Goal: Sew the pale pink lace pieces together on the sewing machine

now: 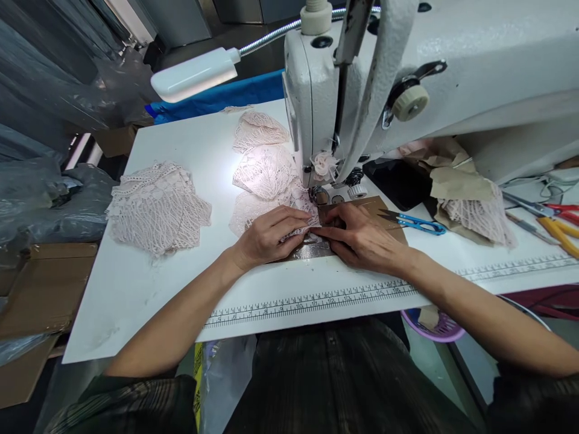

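Note:
Pale pink lace fabric (266, 172) runs in a bunched strip up to the needle area of a white sewing machine (312, 108). My left hand (275, 235) is closed on the near end of this lace, fingers pinching its edge just in front of the presser foot (320, 196). Beside it, my right hand (359, 237) pinches the same edge, thumb and forefinger almost touching the left fingertips. The fabric between the fingertips is partly hidden. Blue thread snips (414, 222) lie right of my right hand, on a brown covered plate (377, 211).
A lace pile (158, 208) lies at the left of the white table (149, 301). A lamp (196, 73) hangs over the back. At right are a black phone-like slab (400, 184), more lace (479, 214) and yellow-handled scissors (558, 235). A ruler strip (316, 304) follows the front edge.

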